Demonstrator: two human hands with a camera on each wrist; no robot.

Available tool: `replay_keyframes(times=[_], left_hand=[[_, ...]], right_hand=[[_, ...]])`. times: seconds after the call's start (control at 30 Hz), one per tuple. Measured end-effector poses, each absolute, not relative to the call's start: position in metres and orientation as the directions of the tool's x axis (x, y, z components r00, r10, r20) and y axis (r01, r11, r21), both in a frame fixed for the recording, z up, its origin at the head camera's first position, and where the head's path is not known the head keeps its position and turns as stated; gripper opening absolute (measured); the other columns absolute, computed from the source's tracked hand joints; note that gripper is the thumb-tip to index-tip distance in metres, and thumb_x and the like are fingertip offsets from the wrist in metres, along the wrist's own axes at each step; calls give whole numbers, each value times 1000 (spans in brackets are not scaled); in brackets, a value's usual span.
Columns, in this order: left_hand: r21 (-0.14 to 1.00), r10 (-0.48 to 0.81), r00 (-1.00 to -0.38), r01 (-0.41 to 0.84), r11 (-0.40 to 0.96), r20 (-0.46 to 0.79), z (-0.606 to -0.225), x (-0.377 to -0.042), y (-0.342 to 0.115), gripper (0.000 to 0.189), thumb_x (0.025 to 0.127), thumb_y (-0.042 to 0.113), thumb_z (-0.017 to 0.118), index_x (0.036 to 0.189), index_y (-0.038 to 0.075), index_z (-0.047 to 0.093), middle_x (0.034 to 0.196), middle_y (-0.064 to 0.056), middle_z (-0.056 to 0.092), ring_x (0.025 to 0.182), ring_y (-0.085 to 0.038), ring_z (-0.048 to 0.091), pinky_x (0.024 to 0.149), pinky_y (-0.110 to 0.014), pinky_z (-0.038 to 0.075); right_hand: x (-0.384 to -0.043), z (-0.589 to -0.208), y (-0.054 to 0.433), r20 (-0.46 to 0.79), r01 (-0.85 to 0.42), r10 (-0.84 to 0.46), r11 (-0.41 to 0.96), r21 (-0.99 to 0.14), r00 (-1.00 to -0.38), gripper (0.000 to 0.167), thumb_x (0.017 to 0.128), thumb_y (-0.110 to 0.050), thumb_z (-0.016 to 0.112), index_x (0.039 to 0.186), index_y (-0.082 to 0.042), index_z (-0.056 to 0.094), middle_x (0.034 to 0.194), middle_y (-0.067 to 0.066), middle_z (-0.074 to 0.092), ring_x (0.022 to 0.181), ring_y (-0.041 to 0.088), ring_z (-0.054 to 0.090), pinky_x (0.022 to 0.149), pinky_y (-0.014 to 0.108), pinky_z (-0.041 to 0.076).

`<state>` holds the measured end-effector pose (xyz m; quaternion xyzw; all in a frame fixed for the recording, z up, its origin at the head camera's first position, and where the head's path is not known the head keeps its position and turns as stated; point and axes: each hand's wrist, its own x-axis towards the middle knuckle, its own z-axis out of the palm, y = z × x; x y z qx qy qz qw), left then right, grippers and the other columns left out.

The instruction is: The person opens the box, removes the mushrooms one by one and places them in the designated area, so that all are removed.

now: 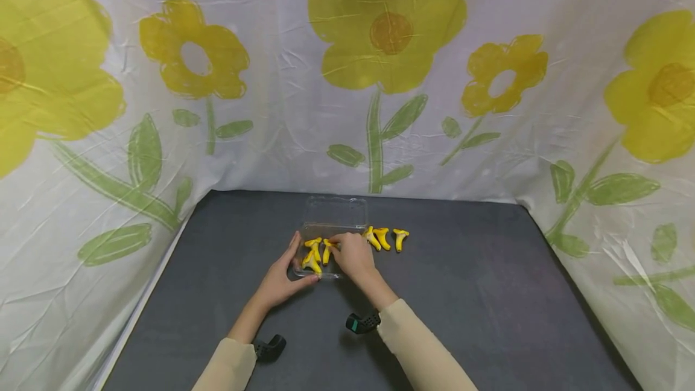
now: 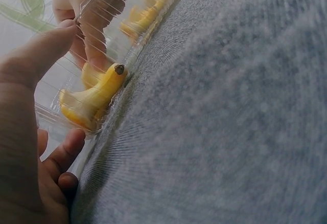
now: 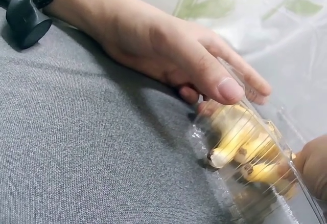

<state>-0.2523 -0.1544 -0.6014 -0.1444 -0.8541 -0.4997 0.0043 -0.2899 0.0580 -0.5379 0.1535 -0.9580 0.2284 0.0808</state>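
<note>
Gray cloth [image 1: 461,306], ribbed clr. box [image 1: 338,230], flared yel. pcs [image 1: 399,239]

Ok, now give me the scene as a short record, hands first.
left hand: holds the near-left corner of the clear container
right hand: pinches a yellow piece inside it
lid: open, at the far side
pieces inside: at least three
pieces outside: three, to the right
tabletop: dark grey
backdrop: white, flower-printed

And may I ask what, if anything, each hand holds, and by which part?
The left hand holds the clear container by its left end; the right hand seems to pinch a yellow mushroom-shaped piece by its flared end.
</note>
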Motion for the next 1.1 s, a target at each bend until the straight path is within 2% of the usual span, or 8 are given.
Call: replay_keyframes(times=[0.17, 0.47, 0.7, 0.8, 0.97, 1.1], left_hand=[[850, 245, -958, 253, 461, 152, -602, -252, -154, 114, 90, 40, 87, 173, 21, 11, 175, -12, 25, 82, -11, 49, 90, -42, 40], [852, 233, -963, 235, 468, 138, -599, -250, -153, 115, 88, 42, 88, 173, 20, 13, 175, -9, 26, 83, -13, 49, 89, -42, 39], [852, 227, -964, 235, 468, 141, -599, -251, -154, 115, 88, 44, 88, 173, 21, 14, 175, -8, 27, 88, -15, 50, 91, -45, 38], [851, 227, -964, 235, 470, 141, -599, -251, -155, 115, 88, 44, 88, 173, 21, 14, 175, -7, 27, 89, -16, 50, 92, -45, 38], [849, 223, -965, 230, 476, 137, -600, -251, -154, 115, 88, 45, 87, 173, 22, 14, 175, -7, 27, 91, -17, 51, 92, -45, 38], [850, 216, -967, 223, 476, 133, -601, -250, -154, 115, 87, 46, 88, 173, 22, 14, 171, -8, 35, 90, -16, 50, 92, -46, 38]], right_hand=[[-290, -537, 59, 252, -351, -264, 837, -420, -931, 15, 97, -17, 80, 110, -12, 86, 101, 4, 82, 61, 12, 68, 48, 21, 44], [-289, -530, 60, 283, -366, -258, 816, -447, -924, 15, 98, -18, 79, 110, -12, 85, 100, 5, 82, 50, 4, 53, 44, 19, 34], [-286, -511, 59, 313, -377, -247, 791, -482, -917, 18, 98, -19, 80, 114, -13, 85, 103, 6, 82, 40, 3, 27, 42, 19, 26], [-283, -505, 59, 320, -380, -242, 781, -496, -916, 20, 98, -20, 80, 116, -13, 84, 103, 6, 82, 38, 3, 21, 41, 19, 23], [-278, -502, 66, 331, -386, -236, 757, -528, -914, 20, 97, -20, 80, 117, -14, 84, 102, 5, 82, 40, 4, 23, 42, 19, 24], [-275, -506, 76, 378, -408, -221, 737, -539, -899, 21, 95, -19, 82, 115, -14, 85, 102, 4, 82, 45, 2, 30, 45, 20, 26]])
